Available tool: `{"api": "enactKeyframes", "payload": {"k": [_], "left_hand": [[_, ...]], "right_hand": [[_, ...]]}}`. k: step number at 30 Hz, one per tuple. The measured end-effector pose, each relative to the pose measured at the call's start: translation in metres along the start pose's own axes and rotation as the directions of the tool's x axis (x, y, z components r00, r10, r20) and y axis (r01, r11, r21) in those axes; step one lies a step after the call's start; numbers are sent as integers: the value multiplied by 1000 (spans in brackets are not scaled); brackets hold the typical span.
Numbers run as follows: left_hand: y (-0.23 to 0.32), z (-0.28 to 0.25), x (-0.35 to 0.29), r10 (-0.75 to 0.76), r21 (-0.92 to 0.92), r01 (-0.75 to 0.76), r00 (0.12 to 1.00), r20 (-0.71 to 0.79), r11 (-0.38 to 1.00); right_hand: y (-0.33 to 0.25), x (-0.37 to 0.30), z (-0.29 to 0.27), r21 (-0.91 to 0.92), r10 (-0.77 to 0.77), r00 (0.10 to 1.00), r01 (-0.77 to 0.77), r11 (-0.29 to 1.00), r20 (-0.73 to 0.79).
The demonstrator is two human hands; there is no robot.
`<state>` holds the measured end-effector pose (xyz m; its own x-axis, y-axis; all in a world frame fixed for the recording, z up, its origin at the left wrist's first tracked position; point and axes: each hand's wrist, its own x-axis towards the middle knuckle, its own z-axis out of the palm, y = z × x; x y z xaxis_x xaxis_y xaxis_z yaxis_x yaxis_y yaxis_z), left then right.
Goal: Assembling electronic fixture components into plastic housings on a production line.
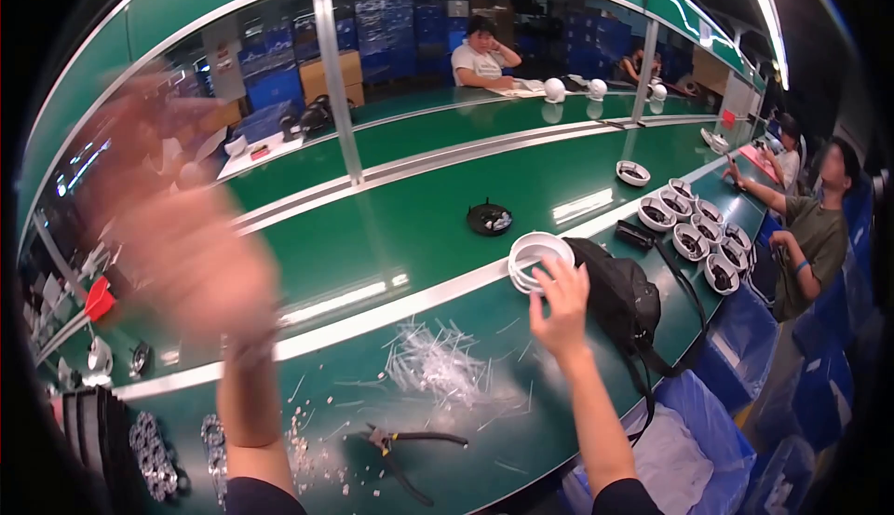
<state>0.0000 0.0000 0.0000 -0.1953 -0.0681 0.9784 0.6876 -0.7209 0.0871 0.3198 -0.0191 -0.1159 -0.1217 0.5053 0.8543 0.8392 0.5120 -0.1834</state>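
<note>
A: White round housing [538, 256] is sitting on the green bench [419, 226], right at the pale strip [372, 315] running along it, with the black bag [619, 296] just beside it.

B: Right hand [562, 305]?

A: Reaching up to it, fingers [549, 277] spread and touching the near rim. Not closing around it yet, looks like a loose open contact, nothing being lifted.

B: Left hand [182, 236]?

A: Raised close to the camera, badly blurred. Can't tell if it's open or clenched, or carrying anything. Moving on.

B: Step?

A: I'm judging this as the pick-up stage, the right hand is just getting onto the housing. Work on it isn't looking started.

B: What's lying near?

A: Heap of clear plastic ties [438, 366] is lying between the two forearms, black-handled pliers [410, 445] are lying nearer the body, apart from both hands. Small white bits [312, 459] are scattered by the left forearm.

B: Next move needing what?

A: Guessing: fingers curling over the rim for a firm hold, then drawing the housing toward the ties, clear of the bag strap [684, 296]. Left hand coming down into view would help steady it.

B: Others?

A: Person [815, 226] at far right is working beside more white housings [698, 231]; another person [482, 54] is sitting across the bench.
</note>
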Motion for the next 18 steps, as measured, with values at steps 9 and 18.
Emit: {"api": "enactKeyframes", "payload": {"k": [9,18], "left_hand": [[-50,215,-189,-228,258,-99,242,943,961],[-63,281,-239,-287,323,-142,225,931,936]], "right_hand": [[33,-43,56,-85,195,956,-181,980,217],[39,-42,58,-69,213,967,-205,976,140]]}}
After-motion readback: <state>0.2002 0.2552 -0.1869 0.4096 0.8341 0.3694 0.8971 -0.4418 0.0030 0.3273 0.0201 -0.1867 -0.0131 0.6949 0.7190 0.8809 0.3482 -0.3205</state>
